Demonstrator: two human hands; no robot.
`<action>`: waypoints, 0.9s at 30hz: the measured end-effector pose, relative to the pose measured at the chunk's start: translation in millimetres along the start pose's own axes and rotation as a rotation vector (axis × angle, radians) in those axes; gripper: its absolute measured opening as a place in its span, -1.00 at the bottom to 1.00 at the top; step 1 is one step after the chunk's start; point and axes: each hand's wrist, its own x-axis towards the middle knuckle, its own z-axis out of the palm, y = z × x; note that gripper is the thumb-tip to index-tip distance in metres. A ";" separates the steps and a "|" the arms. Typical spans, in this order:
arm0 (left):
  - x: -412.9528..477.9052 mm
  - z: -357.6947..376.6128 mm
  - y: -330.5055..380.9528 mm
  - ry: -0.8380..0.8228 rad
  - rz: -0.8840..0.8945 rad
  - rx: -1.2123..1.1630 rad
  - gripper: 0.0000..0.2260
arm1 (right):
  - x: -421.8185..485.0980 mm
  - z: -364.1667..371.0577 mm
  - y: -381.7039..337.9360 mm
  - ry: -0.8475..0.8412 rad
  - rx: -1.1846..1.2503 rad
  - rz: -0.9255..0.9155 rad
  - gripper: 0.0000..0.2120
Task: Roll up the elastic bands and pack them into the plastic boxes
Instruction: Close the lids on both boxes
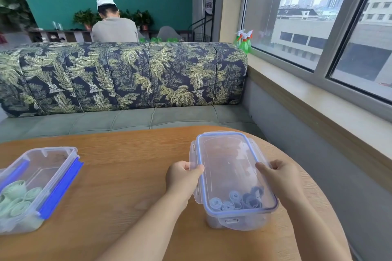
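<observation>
Rolled blue elastic bands [237,200] lie at the near end of the plastic box [239,220] on the worktop [127,176]. My left hand [182,178] and right hand [280,176] each pinch a long edge of its lid [229,165]. Green rolls [17,197] sit in the open box [53,154] at the left.

On a wooden table [131,154], the left hand [183,178] and right hand [277,176] grip the long sides of a clear lid [229,167] resting on a plastic box [237,220] of rolled blue bands [237,200]. At far left stands an open box [48,167] holding rolled green bands [17,197]. Behind are a leaf-patterned sofa [127,74], a seated person [113,25], and spray bottles [244,40] on the windowsill.
</observation>
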 end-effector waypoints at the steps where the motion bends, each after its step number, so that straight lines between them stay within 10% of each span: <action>1: -0.1 0.2 0.7 0.007 0.005 -0.001 -0.91 | 1.1 -0.4 -0.5 0.001 -0.004 -0.008 -0.77; 27: 3.6 4.8 6.9 0.009 0.004 0.056 -0.91 | 22.8 8.0 12.8 -0.004 -0.001 0.017 -0.71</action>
